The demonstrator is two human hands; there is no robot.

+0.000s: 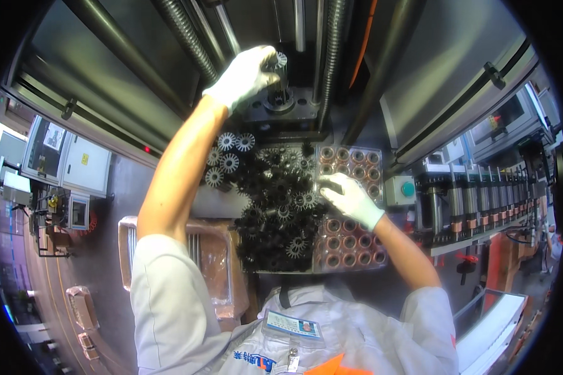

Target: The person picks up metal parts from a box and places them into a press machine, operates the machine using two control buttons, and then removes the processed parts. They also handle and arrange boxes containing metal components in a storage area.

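My left hand (247,76), in a white glove, reaches into the machine. Its fingers are curled round the top of an upright slotted rotor core (281,60), whose star-shaped end shows beside the fingertips. This core stands over a round dark metal fixture (279,101). My right hand (349,199), also gloved, hovers at the border between a heap of black slotted parts (272,212) and a clear tray of copper-coloured rings (355,146). Its thumb and fingers are bent but apart, and I see nothing between them.
Polished rods and a ribbed screw column (333,56) flank the fixture. Several pale star-shaped cores (229,163) lie left of the heap. A box with plastic lining (222,275) stands at lower left. On the right are a green button box (404,189) and a rack of shafts (475,203).
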